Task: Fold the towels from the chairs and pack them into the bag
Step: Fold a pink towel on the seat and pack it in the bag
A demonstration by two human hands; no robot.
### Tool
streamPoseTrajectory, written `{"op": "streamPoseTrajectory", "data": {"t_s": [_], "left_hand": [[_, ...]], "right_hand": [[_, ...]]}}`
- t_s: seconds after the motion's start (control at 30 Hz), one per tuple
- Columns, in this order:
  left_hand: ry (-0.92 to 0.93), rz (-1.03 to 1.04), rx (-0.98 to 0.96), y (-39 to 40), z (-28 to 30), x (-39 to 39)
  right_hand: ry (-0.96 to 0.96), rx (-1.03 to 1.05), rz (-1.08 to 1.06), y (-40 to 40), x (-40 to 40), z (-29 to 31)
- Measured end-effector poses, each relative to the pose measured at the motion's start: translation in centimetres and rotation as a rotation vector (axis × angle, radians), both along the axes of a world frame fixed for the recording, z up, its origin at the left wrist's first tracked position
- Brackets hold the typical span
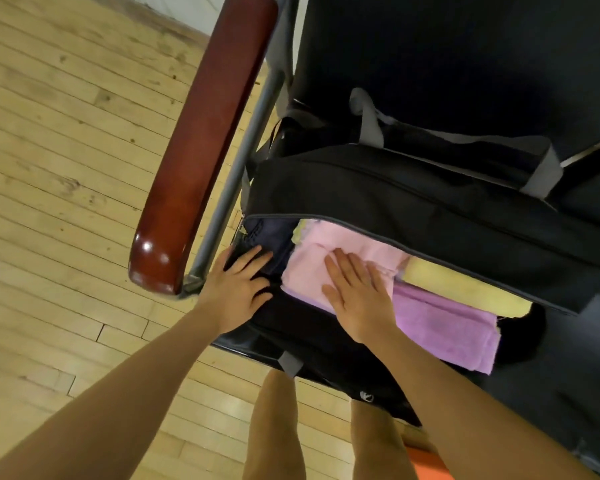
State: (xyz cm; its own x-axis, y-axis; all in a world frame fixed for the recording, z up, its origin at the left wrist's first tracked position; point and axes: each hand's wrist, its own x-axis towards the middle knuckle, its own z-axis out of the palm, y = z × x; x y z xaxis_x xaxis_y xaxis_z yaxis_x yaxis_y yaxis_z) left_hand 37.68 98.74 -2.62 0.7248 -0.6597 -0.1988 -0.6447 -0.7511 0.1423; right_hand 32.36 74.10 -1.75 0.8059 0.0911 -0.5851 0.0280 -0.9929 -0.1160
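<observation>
**Packing step: pink towel being pressed into the bag**

The black fabric duffel bag [413, 199] with grey webbing handles sits on a dark padded chair seat [465, 57], zip mouth open toward the person. Right hand [355, 292] lies flat, fingers straight and together, palm down on the folded pale pink terry towel [312, 261] at the top of the pile; it holds nothing, just presses. Left hand [238, 285] has its fingers spread and relaxed on the bag's near left edge, beside the zip end, seemingly steadying or holding the opening apart. No clear grip there.

Inside the bag, under and beside the pink one: a folded lilac towel [444, 327] sticking out over the near rim, and a folded pale yellow towel [461, 289] tucked under the far flap. Another yellow edge shows at the pink towel's far left corner.

Glossy red-brown wooden armrest [201, 133] on a grey metal frame to the left; light wood plank floor [66, 150] below.

Judgement: folding looks done for these towels, and this is the packing stage, well along. Next move likely calls for pushing the lilac overhang inside the rim. Whether more towels wait on other chairs can't be seen.
</observation>
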Motion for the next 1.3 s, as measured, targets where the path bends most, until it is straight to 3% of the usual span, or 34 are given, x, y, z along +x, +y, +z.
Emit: {"op": "streamPoseTrajectory", "data": {"t_s": [0.2, 0.37, 0.47, 0.5, 0.63, 0.77, 0.87, 0.97, 1.13, 1.3], "left_hand": [[-0.07, 0.026, -0.175, -1.3, 0.7, -1.0], [-0.055, -0.011, -0.401, -3.0, 4.5, -2.4], [-0.092, 0.023, -0.417, -4.0, 6.7, -3.4], [-0.105, 0.055, -0.418, -4.2, 7.2, -3.7], [-0.141, 0.168, -0.345, -5.2, 8.5, -4.3], [-0.119, 0.154, -0.211, -6.0, 8.7, -4.8], [-0.101, 0.005, -0.12, -6.9, 9.1, -5.0], [-0.097, -0.115, -0.125, -9.3, 9.7, -6.2], [-0.185, 0.131, -0.392, -11.9, 11.0, -7.0], [-0.225, 0.232, -0.4, -12.9, 11.9, -7.3]], "right_hand": [[0.035, 0.027, 0.061, -0.3, 0.8, -0.2], [0.162, 0.238, 0.027, -2.1, 1.4, 0.6], [-0.01, 0.333, 0.047, -2.8, 0.1, 2.7], [-0.056, 0.389, 0.007, -3.0, -0.7, 3.4], [0.061, 0.594, -0.299, -3.7, -4.9, 6.0], [-0.048, 0.576, -0.368, -4.6, -7.8, 6.8], [-0.189, 0.496, -0.304, -4.9, -8.8, 7.6], [-0.384, 0.579, -0.346, -4.4, -8.6, 9.8], [-0.671, 0.66, -0.339, -4.7, -6.5, 12.3], [-0.567, 0.603, -0.407, -8.0, -8.3, 11.4]]}}
